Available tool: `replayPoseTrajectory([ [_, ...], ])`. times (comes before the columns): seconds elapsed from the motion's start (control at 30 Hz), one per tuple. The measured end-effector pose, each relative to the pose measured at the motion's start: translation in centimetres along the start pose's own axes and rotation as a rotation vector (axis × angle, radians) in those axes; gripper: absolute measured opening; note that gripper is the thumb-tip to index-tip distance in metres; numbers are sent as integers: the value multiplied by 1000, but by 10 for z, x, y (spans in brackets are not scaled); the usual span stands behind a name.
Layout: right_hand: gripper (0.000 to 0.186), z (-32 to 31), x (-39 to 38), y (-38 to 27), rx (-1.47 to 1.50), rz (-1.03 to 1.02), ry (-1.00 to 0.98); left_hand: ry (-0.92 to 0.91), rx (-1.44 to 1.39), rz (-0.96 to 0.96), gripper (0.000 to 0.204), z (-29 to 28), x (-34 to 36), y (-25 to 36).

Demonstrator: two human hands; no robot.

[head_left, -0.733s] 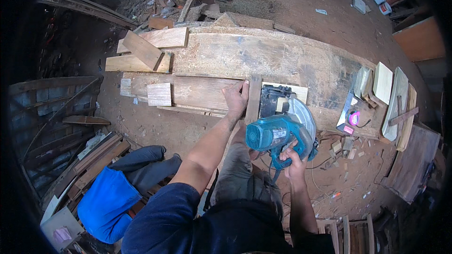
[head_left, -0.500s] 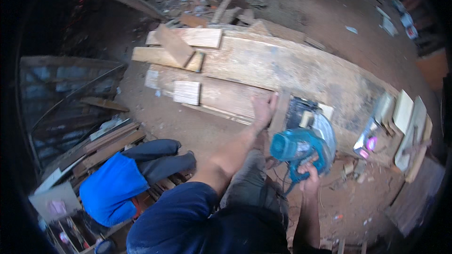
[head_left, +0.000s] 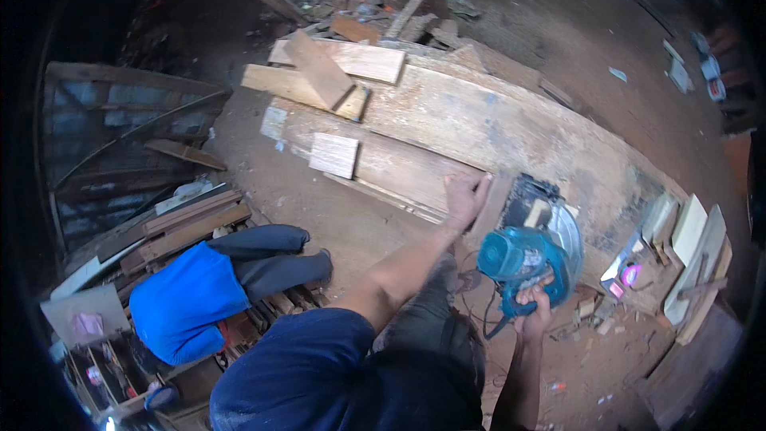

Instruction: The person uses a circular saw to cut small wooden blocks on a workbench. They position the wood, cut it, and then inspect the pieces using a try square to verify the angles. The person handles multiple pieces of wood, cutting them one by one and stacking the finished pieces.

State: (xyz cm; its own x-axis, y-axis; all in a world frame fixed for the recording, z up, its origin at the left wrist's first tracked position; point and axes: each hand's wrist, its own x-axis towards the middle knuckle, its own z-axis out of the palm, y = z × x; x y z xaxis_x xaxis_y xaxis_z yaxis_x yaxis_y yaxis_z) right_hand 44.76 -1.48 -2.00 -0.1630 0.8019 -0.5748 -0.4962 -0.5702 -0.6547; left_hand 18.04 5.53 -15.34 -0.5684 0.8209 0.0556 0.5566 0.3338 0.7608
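Note:
My right hand (head_left: 536,300) is wrapped round the rear handle of a teal circular saw (head_left: 523,257). The saw's dark base rests at the right end of the work, beside a short crosswise wood strip (head_left: 492,201). My left hand (head_left: 467,198) is closed on the right end of a long reddish wooden board (head_left: 407,166), its fingertips by the strip. The board lies along the near side of a wide, worn plank bench (head_left: 479,124). The saw's body hides the contact between blade and wood.
A small wood block (head_left: 334,155) sits on the board's left part. Loose boards (head_left: 319,68) are stacked at the bench's far left. Upright offcuts (head_left: 688,227) and a pink tape measure (head_left: 630,274) are at the right. A person in blue (head_left: 187,299) bends over wood at left.
The whole scene has shifted slightly right and down in the view. My hands and the saw keep about the same places against the board.

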Motion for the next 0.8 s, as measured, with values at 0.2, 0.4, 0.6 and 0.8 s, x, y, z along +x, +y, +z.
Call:
replayPoseTrajectory([
  [0.2, 22, 22, 12, -19, 40, -14, 116, -49, 43, -14, 28, -3, 1, 3],
  [0.4, 22, 27, 18, -23, -3, -63, 74, 25, 90, 62, 26, 3, 0, 0],
  [0.6, 24, 24, 20, -23, 19, -54, 71, 31, 54, 32, 21, 4, -1, 1],
  [0.8, 31, 28, 26, -26, 34, -61, 63, -58, 71, -13, 22, 2, -1, -6],
])
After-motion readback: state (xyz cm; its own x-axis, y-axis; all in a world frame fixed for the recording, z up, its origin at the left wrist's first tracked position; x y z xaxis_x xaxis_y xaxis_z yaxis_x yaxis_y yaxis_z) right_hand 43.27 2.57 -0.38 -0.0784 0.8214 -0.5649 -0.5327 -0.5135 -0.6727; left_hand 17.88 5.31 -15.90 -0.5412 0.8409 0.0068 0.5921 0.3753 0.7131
